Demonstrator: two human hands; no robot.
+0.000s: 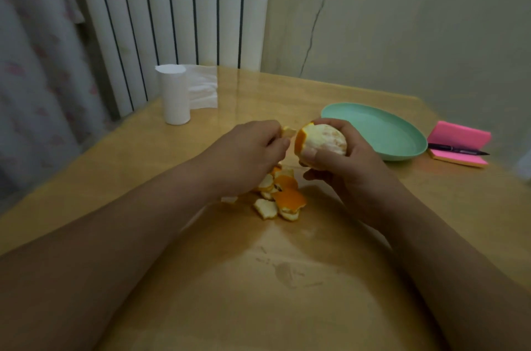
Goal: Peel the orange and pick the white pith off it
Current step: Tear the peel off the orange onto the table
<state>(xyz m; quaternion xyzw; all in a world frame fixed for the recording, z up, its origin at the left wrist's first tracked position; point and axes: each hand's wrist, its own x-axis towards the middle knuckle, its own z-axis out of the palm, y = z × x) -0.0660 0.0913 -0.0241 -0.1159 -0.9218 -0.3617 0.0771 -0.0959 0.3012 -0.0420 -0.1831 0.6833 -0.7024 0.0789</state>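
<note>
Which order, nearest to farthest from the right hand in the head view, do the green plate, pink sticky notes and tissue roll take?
1. Green plate, just beside the right hand.
2. Pink sticky notes, farther right, past the plate.
3. Tissue roll, back left.

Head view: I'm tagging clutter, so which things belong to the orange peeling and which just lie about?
In the job: orange in right hand, peel piece pinched by left hand, peel pile.
Lying about: green plate, tissue roll, pink notepad, pen.
</note>
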